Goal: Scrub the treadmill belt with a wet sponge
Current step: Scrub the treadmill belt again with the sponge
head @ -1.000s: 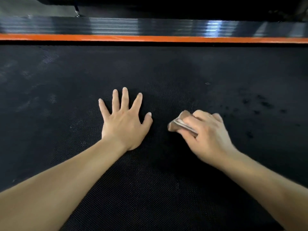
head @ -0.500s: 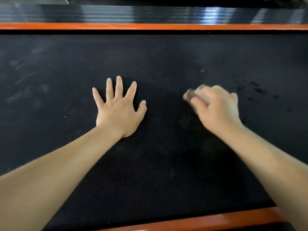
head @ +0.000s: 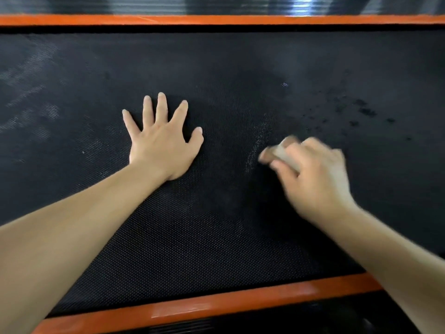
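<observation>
Right hand (head: 313,174): fingers curled over a pale sponge (head: 280,154), gripping it against the treadmill belt (head: 216,249); hand and sponge are motion-blurred, so the exact finger placement cannot be read. Only the sponge's left end shows past the fingers. Left hand (head: 161,143): fully open, fingers spread, palm flat on the belt, holding nothing, well apart from the right. Belt: black, fine dotted texture. A faint pale arc of residue (head: 258,141) lies just left of the sponge. Dark wet spots (head: 361,109) are scattered on the belt beyond and to the right of the right hand. Orange side rails border the belt, far (head: 216,19) and near (head: 216,307).
</observation>
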Demonstrator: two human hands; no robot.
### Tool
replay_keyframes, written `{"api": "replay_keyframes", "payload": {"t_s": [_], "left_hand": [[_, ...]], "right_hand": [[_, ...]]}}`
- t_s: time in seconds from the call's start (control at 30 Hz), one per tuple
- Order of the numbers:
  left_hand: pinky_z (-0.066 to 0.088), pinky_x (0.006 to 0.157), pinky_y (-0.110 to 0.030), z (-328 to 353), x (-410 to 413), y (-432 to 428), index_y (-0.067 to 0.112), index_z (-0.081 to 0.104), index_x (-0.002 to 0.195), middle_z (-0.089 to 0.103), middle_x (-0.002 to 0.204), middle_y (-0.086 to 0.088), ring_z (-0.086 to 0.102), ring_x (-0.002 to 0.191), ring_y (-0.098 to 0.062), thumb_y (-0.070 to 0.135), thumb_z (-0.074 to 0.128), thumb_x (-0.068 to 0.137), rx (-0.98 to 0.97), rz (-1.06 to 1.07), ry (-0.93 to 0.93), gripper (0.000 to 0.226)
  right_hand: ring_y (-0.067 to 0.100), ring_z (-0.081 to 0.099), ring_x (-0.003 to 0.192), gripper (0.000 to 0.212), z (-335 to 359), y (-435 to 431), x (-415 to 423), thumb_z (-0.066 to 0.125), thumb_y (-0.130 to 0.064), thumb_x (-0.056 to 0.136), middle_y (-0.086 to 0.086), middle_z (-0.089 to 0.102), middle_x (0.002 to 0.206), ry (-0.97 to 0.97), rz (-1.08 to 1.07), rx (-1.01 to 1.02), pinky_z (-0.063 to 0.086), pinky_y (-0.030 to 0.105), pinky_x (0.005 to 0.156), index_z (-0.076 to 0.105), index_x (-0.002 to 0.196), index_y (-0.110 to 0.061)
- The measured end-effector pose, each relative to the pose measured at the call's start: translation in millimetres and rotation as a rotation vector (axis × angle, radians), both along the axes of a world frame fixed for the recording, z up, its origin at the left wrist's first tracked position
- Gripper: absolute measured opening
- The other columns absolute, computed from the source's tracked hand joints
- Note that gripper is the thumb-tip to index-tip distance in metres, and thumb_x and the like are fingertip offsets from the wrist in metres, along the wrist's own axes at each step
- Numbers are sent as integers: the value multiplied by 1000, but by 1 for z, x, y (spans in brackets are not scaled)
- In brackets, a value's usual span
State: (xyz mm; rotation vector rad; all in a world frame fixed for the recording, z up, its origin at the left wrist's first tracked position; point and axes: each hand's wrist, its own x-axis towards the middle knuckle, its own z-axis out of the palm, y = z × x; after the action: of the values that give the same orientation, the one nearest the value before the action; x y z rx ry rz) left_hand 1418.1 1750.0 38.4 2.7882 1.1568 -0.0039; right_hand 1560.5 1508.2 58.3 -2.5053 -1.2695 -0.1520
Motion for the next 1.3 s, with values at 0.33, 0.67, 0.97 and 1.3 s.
{"api": "replay_keyframes", "payload": {"t_s": [0.33, 0.67, 0.97, 1.3], "left_hand": [[-7, 121, -67, 1, 0, -2, 32, 14, 162, 0, 172, -11, -8, 158, -33, 66, 20, 98, 5, 11, -7, 72], [-6, 122, -65, 4, -1, -5, 30, 21, 161, 5, 171, -11, -5, 158, -33, 63, 24, 100, 2, 14, -37, 69], [-2, 124, -63, 16, -4, -20, 22, 40, 153, 19, 169, -13, 6, 158, -33, 52, 36, 104, -60, 11, -127, 57], [-9, 119, -69, 6, 26, -93, 18, 15, 161, -4, 170, -22, -12, 156, -39, 55, 24, 102, -62, 28, -22, 70]], "right_hand": [[27, 57, 73, 41, 11, -32, -11, 52, -58, 90, -4, 51, 79, 83, 118, 43, 49, 43, 66, 71, 95, -22], [9, 54, 89, 22, 31, -79, -4, 55, -54, 83, -16, 57, 90, 282, 471, -124, 41, 44, 79, 72, 90, -41], [10, 50, 88, 13, 20, -54, -41, 69, -42, 81, -16, 53, 91, 302, 624, -110, 37, 39, 82, 74, 91, -36], [4, 56, 80, 13, 27, -65, 30, 68, -44, 89, -13, 54, 82, 268, 282, 39, 40, 17, 70, 66, 79, -52]]}}
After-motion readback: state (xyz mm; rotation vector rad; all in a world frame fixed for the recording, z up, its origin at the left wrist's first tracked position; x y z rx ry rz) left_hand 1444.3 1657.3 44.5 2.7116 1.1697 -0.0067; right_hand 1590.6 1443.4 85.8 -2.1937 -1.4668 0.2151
